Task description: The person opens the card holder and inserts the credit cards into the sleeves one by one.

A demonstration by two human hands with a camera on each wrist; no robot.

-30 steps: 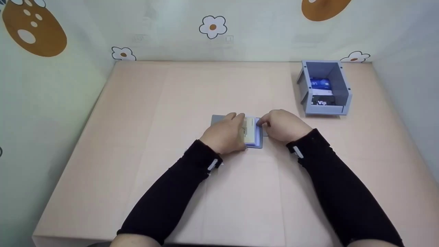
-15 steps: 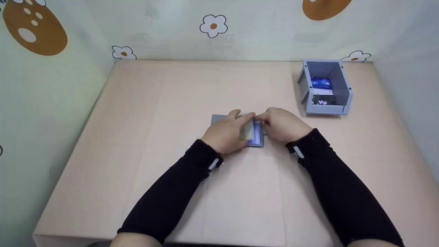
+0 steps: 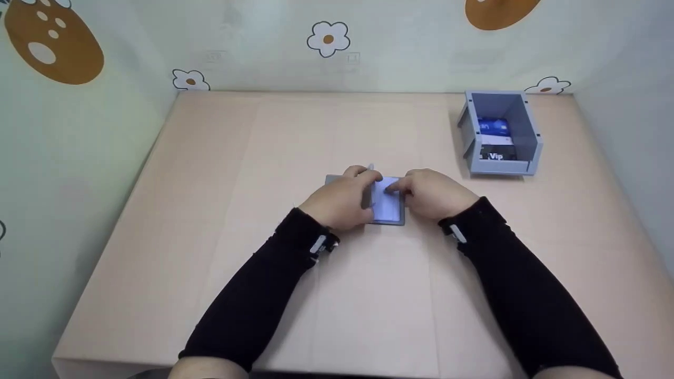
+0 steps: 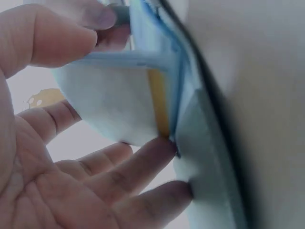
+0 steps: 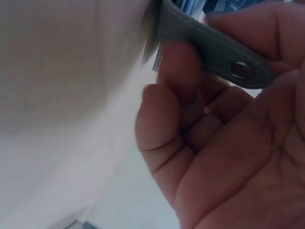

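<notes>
A grey card holder (image 3: 401, 210) lies spread on the table, with clear plastic sleeves (image 3: 387, 208) inside it. My left hand (image 3: 345, 201) pinches some raised sleeves (image 4: 109, 95) at the holder's left side, thumb on one side and fingers on the other; a yellow strip shows through in the left wrist view. At the right edge, my right hand (image 3: 439, 192) holds the holder, one fingertip on the top sleeve. Its other fingers curl by the holder's strap (image 5: 214, 52), which has a round metal snap. How firmly they grip is partly hidden.
A grey plastic bin (image 3: 503, 168) stands at the back right, holding several cards (image 3: 495, 139), among them a black one marked "Vip". The table (image 3: 263, 142) has a pale pink cover and meets patterned walls at the back and sides.
The yellowish card face that showed on top is out of sight, and pale sleeves show instead. My left hand has drawn slightly left with raised sleeves; the right fingertip has moved onto the sleeve.
</notes>
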